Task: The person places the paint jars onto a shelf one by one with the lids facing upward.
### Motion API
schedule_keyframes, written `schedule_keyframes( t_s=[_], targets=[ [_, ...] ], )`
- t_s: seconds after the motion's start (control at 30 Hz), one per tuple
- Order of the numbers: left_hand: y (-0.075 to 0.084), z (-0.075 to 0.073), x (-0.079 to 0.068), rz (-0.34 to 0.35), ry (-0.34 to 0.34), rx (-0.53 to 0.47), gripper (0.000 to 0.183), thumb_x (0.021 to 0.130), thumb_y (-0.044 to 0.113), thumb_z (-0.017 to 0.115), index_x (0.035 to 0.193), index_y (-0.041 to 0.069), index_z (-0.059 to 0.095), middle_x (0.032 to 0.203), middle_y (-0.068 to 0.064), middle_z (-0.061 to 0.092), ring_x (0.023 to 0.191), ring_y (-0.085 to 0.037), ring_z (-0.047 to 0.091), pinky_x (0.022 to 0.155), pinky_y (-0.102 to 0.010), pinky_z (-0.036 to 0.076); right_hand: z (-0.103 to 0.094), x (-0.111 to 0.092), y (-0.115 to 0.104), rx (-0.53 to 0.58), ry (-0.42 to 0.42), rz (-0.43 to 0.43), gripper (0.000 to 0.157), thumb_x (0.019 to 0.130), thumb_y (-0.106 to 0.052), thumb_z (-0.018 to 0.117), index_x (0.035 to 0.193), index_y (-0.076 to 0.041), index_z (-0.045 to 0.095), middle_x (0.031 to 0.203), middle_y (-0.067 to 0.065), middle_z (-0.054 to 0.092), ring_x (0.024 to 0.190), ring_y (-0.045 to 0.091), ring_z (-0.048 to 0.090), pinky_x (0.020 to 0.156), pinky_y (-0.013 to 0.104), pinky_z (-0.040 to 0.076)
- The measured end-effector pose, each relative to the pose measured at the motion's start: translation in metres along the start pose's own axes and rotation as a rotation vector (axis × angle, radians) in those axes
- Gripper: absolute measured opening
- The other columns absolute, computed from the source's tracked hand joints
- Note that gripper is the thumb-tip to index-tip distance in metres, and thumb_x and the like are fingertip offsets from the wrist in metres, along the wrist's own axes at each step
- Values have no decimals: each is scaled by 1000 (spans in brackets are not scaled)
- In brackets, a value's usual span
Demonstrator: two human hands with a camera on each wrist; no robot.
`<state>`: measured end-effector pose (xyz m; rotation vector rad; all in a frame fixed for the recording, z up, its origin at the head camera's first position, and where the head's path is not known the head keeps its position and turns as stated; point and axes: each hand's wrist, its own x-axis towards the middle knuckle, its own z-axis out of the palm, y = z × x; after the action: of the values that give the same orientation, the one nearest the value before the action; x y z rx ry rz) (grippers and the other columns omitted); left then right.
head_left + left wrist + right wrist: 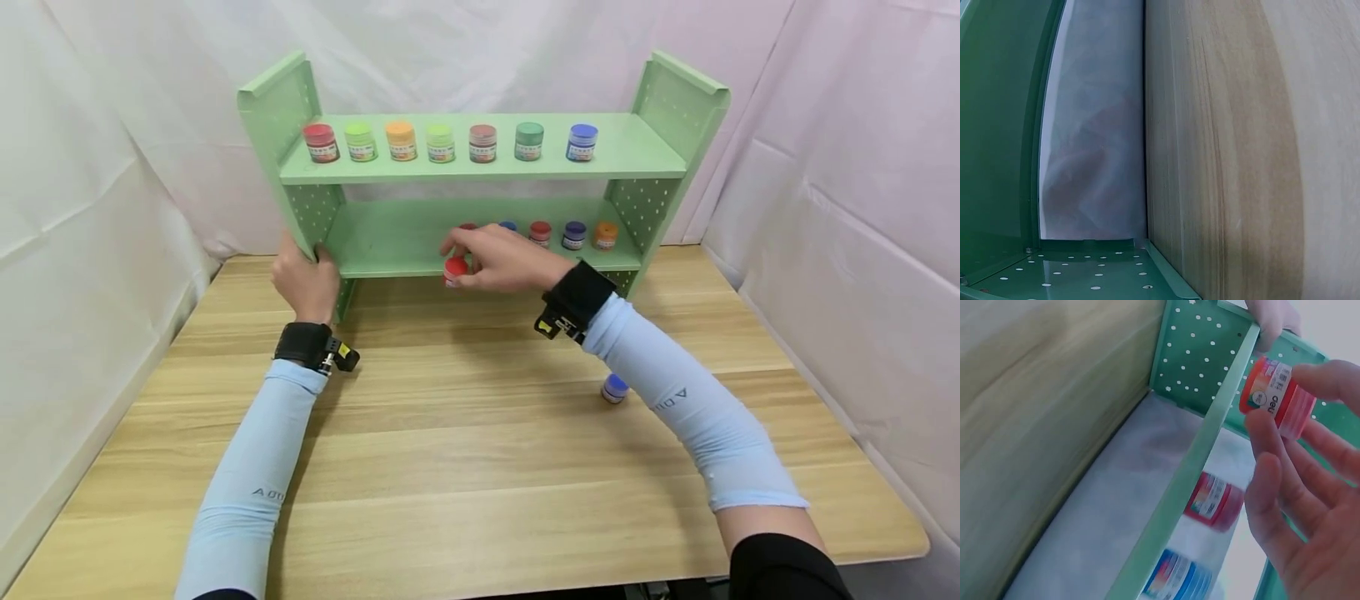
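The little red jar [455,268] could slip and fall. The right hand [501,258] only pinches it with the tips of the thumb and fingers, and it sits right at the front edge of the lower shelf [390,242]. If the fingers let go too soon, I think the jar could tip off that edge, drop onto the bench [465,450] and roll away. The hand could also bump the other jars [574,235] standing in a row just behind and beside it, and knock them over. If the green rack [480,158] gets pushed, the jars on the top shelf [441,142] might wobble too.

The right hand is partly closed, with its fingers bent around the red jar. In the right wrist view the jar [1275,395] is between the thumb and fingertips, just next to the shelf's front rail.

The left hand [306,283] is wrapped around the left side post of the rack, low down, and holds it firm.

A blue jar [614,388] lies on the bench under the right arm, well away from both hands.
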<state>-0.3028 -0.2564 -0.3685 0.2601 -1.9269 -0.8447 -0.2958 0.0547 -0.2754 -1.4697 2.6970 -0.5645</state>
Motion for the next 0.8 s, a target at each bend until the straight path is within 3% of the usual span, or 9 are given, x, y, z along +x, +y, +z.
schedule_keyframes(
  t_s=[0.27, 0.8],
  targets=[
    [2, 3, 0, -2, -12, -16, 31, 84, 6, 55, 113, 7, 66, 112, -12, 72, 103, -28, 68, 89, -44, 52, 4, 27, -1, -42, 29, 51, 33, 90, -31, 63, 120, -17, 57, 110, -4, 66, 95, 9, 59, 81, 28, 47],
    [2, 0, 0, -2, -13, 1, 31, 85, 6, 55, 114, 8, 66, 112, -11, 72, 102, -28, 69, 88, -44, 52, -7, 58, -4, -188, -16, 139, 25, 88, -33, 65, 109, -19, 68, 105, -2, 66, 90, 15, 58, 76, 34, 48]
  ],
)
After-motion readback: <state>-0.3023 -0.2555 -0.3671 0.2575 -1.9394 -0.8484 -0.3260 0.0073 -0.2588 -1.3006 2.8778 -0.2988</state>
